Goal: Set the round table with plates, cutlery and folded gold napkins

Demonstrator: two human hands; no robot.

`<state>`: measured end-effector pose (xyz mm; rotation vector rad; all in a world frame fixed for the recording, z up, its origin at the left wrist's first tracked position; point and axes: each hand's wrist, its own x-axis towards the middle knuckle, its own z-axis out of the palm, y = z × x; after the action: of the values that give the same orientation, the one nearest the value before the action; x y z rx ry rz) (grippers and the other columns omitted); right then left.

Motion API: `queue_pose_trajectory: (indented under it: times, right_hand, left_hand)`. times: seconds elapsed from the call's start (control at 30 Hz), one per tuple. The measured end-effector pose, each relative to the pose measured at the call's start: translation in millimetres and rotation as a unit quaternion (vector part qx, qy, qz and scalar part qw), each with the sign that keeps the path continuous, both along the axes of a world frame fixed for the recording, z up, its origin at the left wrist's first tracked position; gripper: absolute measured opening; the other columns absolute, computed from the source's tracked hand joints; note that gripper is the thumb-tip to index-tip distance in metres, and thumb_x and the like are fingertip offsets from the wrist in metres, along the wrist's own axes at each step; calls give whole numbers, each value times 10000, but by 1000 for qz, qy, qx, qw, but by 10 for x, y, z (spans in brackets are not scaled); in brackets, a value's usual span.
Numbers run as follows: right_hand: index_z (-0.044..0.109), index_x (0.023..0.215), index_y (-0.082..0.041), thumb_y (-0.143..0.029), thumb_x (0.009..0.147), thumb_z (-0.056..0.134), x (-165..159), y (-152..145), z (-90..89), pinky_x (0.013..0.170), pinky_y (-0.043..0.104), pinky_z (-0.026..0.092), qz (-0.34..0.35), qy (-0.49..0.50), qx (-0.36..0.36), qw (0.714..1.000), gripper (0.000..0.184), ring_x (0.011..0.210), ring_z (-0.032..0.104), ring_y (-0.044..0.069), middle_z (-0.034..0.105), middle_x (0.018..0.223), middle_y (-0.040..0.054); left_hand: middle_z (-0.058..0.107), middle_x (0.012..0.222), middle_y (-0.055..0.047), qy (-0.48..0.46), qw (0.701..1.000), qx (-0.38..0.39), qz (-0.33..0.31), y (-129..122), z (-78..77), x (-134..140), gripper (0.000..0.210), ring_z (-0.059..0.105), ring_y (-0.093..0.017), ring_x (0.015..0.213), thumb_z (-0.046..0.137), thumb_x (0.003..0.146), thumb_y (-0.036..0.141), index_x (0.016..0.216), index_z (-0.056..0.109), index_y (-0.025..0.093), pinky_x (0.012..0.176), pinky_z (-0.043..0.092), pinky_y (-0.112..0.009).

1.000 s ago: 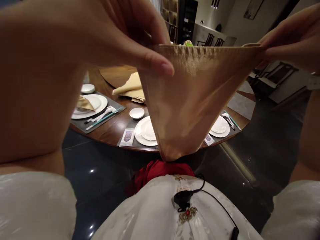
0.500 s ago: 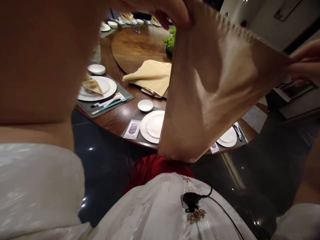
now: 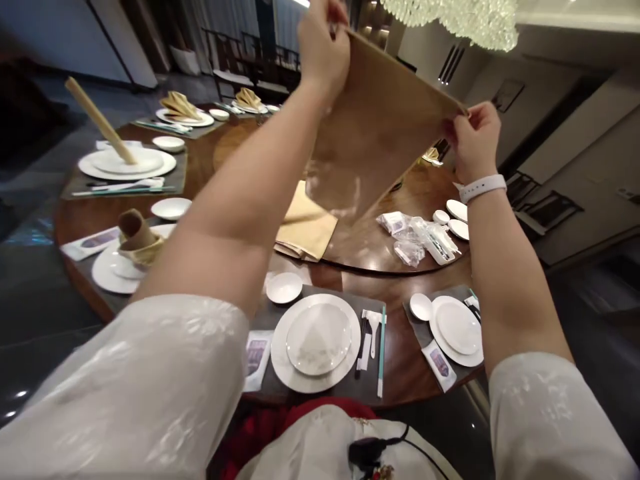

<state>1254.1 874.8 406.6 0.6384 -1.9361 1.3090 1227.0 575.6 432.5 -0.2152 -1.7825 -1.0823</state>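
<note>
A tan cloth napkin (image 3: 380,120) hangs stretched in the air over the table, held by its upper corners. My left hand (image 3: 325,47) pinches the left corner, with its fingertips partly turned away. At the right corner my right hand (image 3: 473,137) grips between thumb and fingers; a white band is on that wrist. Under the raised cloth lies a stack of folded napkins (image 3: 313,227), partly covered by my left forearm. Straight below are a stacked pair of white plates (image 3: 319,339), a small white bowl (image 3: 284,288) and teal chopsticks (image 3: 381,353) on a grey placemat (image 3: 300,387).
Place settings ring the round wooden table (image 3: 400,373). A rolled napkin (image 3: 135,237) stands on the left plate, and folded napkins (image 3: 179,105) sit on those farther back. Plastic packets (image 3: 410,237) lie on the turntable. A crystal chandelier (image 3: 455,23) hangs above.
The napkin has risen farther from me and now spreads between both hands at arm's length. The view has tilted up, showing more of the table and room.
</note>
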Motion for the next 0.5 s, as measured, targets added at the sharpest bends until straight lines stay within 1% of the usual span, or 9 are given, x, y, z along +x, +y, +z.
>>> queue_pose_trajectory:
  times: [0.03, 0.07, 0.1, 0.17, 0.23, 0.27, 0.33, 0.43, 0.5]
  right_hand:
    - [366, 764, -244, -99, 914, 604, -83, -12, 23, 694, 215, 530, -9, 3, -27, 1000, 316, 647, 486, 58, 434, 712, -62]
    - [365, 758, -245, -115, 908, 625, -148, -15, -15, 709, 221, 530, -20, 8, -38, 999, 327, 651, 476, 60, 429, 705, -63]
    - [371, 751, -245, -150, 906, 652, -199, -12, -119, 730, 230, 528, -35, 8, -40, 999, 335, 665, 471, 66, 427, 694, -62]
    - [414, 750, -237, -287, 908, 691, -279, 12, -515, 777, 251, 514, -63, -13, -21, 998, 323, 723, 492, 83, 454, 688, -52]
    - [483, 776, -215, -452, 904, 669, -338, 43, -1104, 802, 275, 500, -78, -57, 0, 995, 327, 811, 549, 111, 517, 730, -26]
    - [507, 787, -202, -503, 909, 630, -359, 57, -1441, 795, 286, 499, -89, -95, -7, 991, 348, 826, 576, 126, 541, 749, -14]
    - [524, 774, -191, -550, 911, 567, -379, 75, -2135, 770, 282, 502, -112, -192, -29, 975, 387, 832, 600, 142, 576, 758, 2]
    - [507, 746, -194, -467, 837, 609, -329, 75, -3072, 736, 258, 501, -162, -344, -41, 924, 306, 781, 599, 143, 587, 724, 4]
    - [496, 773, -204, -388, 767, 650, -242, 77, -3558, 685, 246, 499, -167, -447, -8, 879, 239, 734, 587, 141, 573, 700, -10]
  left_hand:
    - [624, 987, -2, 22, 1000, -17, -14, -70, 35, -43, 300, 635, -104, 1020, 325, 822, 11, 971, 559, 124, 933, 422, -289]
    - [611, 986, 10, 34, 998, -38, -31, -124, 1, -54, 302, 636, -115, 1049, 291, 831, 41, 961, 548, 132, 932, 417, -295]
    - [602, 976, 19, 39, 996, -58, -51, -159, -102, -43, 286, 635, -120, 1058, 276, 839, 73, 938, 535, 142, 920, 418, -293]
    - [599, 930, 18, 29, 992, -86, -85, -171, -491, 14, 206, 626, -110, 1009, 309, 849, 110, 867, 507, 163, 869, 432, -274]
    - [602, 843, 13, -33, 991, -84, -98, -120, -1076, 71, 117, 597, -92, 843, 437, 827, 99, 774, 473, 196, 812, 461, -254]
    - [606, 808, 13, -83, 988, -87, -94, -77, -1419, 92, 151, 575, -98, 789, 509, 777, 66, 733, 467, 203, 797, 471, -260]
    - [631, 829, -2, -176, 976, -75, -107, 31, -2160, 113, 181, 583, -129, 826, 618, 700, 45, 752, 521, 188, 841, 484, -279]
    - [660, 863, -25, -313, 941, 13, -125, 206, -3259, 116, 127, 613, -161, 829, 675, 760, 195, 864, 610, 162, 836, 497, -290]
    - [675, 881, -46, -414, 901, 78, -109, 304, -3880, 123, 195, 633, -179, 855, 653, 821, 302, 936, 646, 143, 852, 497, -301]
